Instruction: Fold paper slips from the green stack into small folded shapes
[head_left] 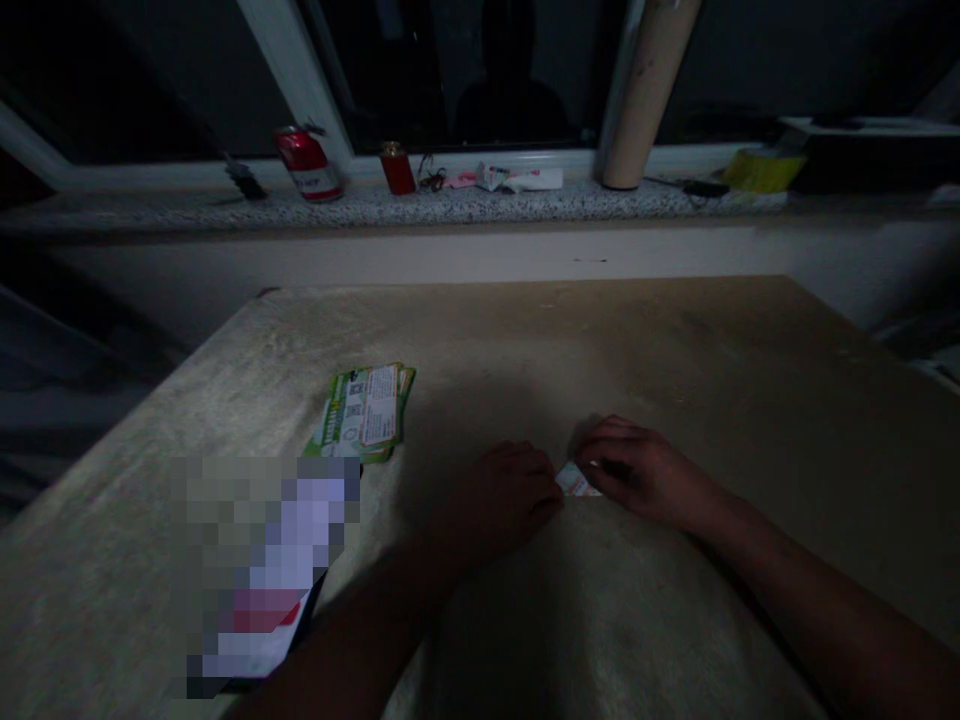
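A small piece of printed paper (576,482), pale with coloured marks, lies on the table between my hands. Its visible part narrows to a point at the top, as if folded. My left hand (504,498) is closed, its curled fingertips at the paper's left edge. From the other side my right hand (641,468) grips the paper's right part, thumb and fingers drawn together. Both hands rest low on the tabletop, and their fingers cover the paper's sides. Dim light hides the finer print.
Green printed cards (367,410) lie in a stack at left. Nearer is a bright-screened, blurred-out device (277,580) beside my left forearm. On the windowsill (457,212) stand a red can (307,165), a red lighter-like object (397,170) and a cardboard tube (649,95).
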